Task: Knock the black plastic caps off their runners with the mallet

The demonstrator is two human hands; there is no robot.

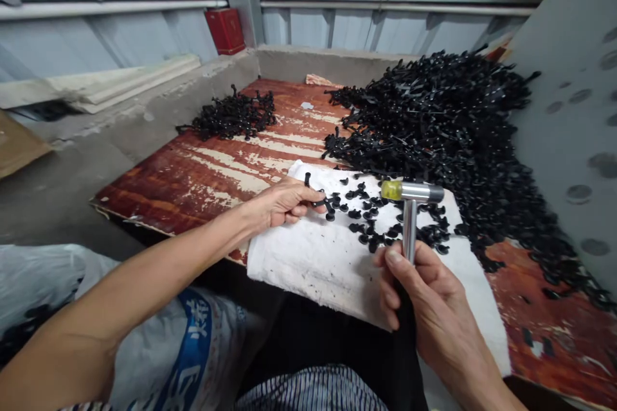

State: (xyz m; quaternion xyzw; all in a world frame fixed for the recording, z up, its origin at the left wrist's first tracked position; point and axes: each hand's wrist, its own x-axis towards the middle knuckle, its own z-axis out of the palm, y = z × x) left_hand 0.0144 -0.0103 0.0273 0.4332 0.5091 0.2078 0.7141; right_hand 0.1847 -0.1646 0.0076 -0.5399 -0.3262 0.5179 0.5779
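My left grip: pinched on one black piece; right grip: clamped round hammer; far right: black heap.

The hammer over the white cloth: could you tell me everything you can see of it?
The hammer has a shiny, metal-looking head with a translucent yellow tip on the picture's left and a dark tip on the right. A silvery shaft runs down from it into a black grip, whose lower end blends into dark clothing. The right hand grasps it. The head lies sideways in view, seemingly raised above the white cloth and small black pieces.
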